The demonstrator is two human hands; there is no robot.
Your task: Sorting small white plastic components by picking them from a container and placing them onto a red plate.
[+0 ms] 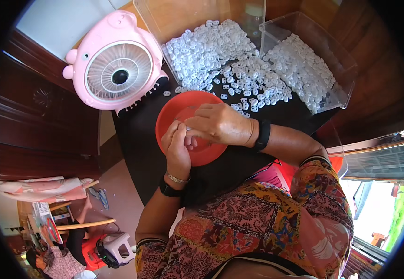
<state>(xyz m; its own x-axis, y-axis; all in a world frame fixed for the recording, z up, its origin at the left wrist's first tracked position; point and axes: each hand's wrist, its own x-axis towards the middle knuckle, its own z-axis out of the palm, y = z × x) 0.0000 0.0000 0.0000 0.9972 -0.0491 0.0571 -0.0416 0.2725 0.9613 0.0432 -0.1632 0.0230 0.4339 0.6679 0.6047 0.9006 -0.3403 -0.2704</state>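
Observation:
Over a round red-orange bowl point(216, 156), my two hands meet with their fingertips together. My left hand point(178, 146) is closed in a pinch, thumb uppermost. From the right, my right hand point(223, 122) comes in palm down, its fingers closed against the left fingertips. A small whitish piece point(189, 129) barely shows between them; its exact shape is hidden. Just beyond the bowl, many small white plastic pieces with two holes point(262, 86) are spread on the black tabletop point(141, 139). Little of the bowl's inside shows beneath my hands.
A pink pig-shaped fan point(118, 63) stands left of the bowl. At the back, a clear plastic bin point(153, 21) and another clear bin point(346, 74) lie with white pieces heaped in them. Far lower left, another person point(62, 260) sits by a grey-white stool point(118, 249).

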